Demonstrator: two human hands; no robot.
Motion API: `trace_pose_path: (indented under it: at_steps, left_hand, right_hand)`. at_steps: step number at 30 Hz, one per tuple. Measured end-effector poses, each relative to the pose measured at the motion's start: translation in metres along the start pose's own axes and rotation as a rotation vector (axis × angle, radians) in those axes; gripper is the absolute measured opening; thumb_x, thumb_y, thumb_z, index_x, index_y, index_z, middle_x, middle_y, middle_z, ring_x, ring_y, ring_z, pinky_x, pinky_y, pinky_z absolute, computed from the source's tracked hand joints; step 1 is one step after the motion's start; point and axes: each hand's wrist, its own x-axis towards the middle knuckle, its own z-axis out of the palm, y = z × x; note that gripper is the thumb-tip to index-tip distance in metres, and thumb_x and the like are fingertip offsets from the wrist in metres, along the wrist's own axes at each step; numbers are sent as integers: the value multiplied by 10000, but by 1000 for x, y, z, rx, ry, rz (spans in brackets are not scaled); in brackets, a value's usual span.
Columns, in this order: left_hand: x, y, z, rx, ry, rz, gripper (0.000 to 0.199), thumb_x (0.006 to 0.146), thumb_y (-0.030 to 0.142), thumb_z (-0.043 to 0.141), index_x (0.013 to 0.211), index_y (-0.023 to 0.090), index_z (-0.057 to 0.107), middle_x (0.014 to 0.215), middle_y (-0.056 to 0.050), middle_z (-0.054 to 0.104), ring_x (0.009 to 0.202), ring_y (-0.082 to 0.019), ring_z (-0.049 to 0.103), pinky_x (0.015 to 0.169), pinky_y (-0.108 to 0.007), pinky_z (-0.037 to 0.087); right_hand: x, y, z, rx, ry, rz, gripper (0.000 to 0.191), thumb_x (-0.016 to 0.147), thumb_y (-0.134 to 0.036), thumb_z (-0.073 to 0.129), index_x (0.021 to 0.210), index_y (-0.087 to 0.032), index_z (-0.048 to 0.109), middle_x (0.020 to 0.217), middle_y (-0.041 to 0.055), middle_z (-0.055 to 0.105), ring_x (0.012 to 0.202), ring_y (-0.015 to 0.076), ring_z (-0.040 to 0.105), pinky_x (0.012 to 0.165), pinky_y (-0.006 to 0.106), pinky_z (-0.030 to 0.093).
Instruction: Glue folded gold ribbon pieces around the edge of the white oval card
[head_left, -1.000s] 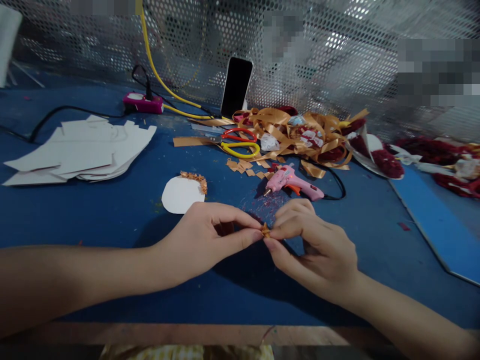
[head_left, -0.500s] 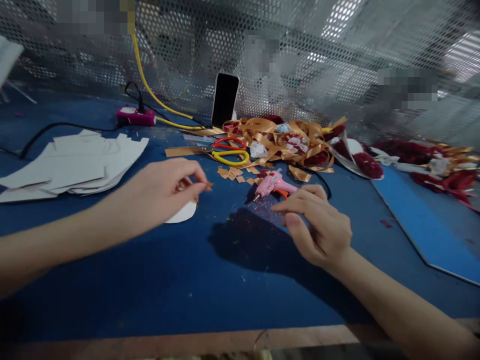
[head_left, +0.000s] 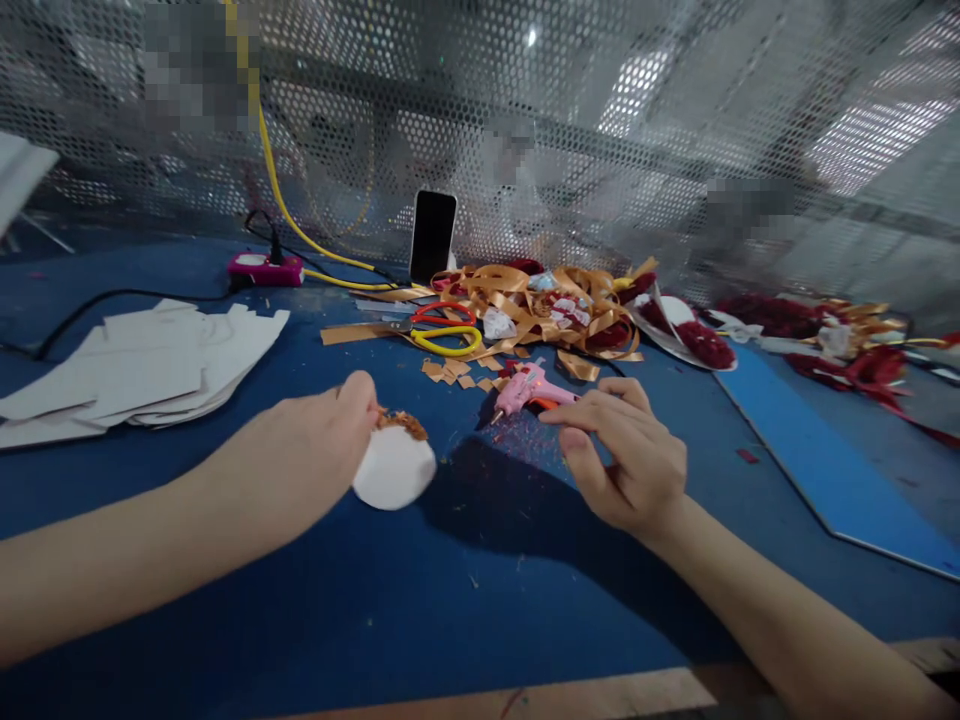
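My left hand [head_left: 319, 455] is closed in a pinch at the upper left edge of a white round disc [head_left: 394, 470]. Small folded pieces of gold ribbon [head_left: 405, 424] line the disc's upper edge, beside my fingertips. The back of the hand hides what lies under the fingers. To the right, my right hand [head_left: 626, 455] hovers with loosely bent fingers, thumb apart from the index finger. It appears to hold nothing. Its index fingertip is close to the handle of a pink glue gun [head_left: 525, 388] lying on the table; whether they touch I cannot tell.
Cut gold ribbon squares [head_left: 450, 372], scissors [head_left: 446, 330] and a tangled ribbon heap [head_left: 540, 300] lie behind. White card sheets [head_left: 142, 365] are stacked left, near a pink power strip [head_left: 266, 268]. A phone [head_left: 433, 235] leans on the mesh; a blue board [head_left: 840, 450] lies right.
My left hand has turned and come down to the disc's edge; the disc now shows more fully, farther right and nearer me. My right hand stays by the glue gun. The view has tipped slightly.
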Motion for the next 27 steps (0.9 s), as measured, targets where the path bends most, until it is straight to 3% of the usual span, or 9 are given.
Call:
trace_pose_path:
  at_steps: [3,7,12,18,23,27]
  left_hand:
    - [3,11,3,-120,-55,34,206,1010,358,427,933,222,561,740,-14,661,563,-172,577,529,-266,320]
    - [9,17,12,-552,-94,219,180,935,319,585,908,197,715,797,-26,725,645,-142,626,572,-224,421]
    - [16,7,27,-867,-179,93,196,857,344,704,846,159,770,807,-50,747,622,-127,571,566,-226,412]
    - [17,4,30,-1079,-183,31,296,929,445,648,858,159,678,700,12,611,578,-94,483,538,-212,367]
    - [20,4,31,-1278,-115,7,293,998,463,559,916,183,532,824,15,643,507,-43,450,539,-202,389]
    - [23,1,31,-1308,-104,2,279,1030,447,502,912,195,482,820,25,645,488,-30,434,508,-187,359]
  right_hand:
    - [0,4,4,-56,50,117,250,882,-111,603,1099,-234,625,826,6,673,712,155,620,734,336,488]
    - [5,14,10,-77,-33,164,250,953,-121,523,1180,-211,575,1039,84,668,948,194,644,822,351,519]
    - [34,28,24,-86,-302,118,283,984,-168,436,1233,-169,571,1111,137,679,1043,243,648,900,429,536]
    - [101,58,76,-124,-711,156,283,1021,-275,462,1146,-138,675,1129,141,706,1026,245,661,943,463,536]
    - [142,71,117,-123,-924,170,389,962,-404,627,1284,-189,603,1298,95,625,1093,223,645,915,450,567]
    - [154,70,128,-160,-1002,202,389,958,-400,632,1270,-171,609,1269,94,637,1076,228,652,900,444,573]
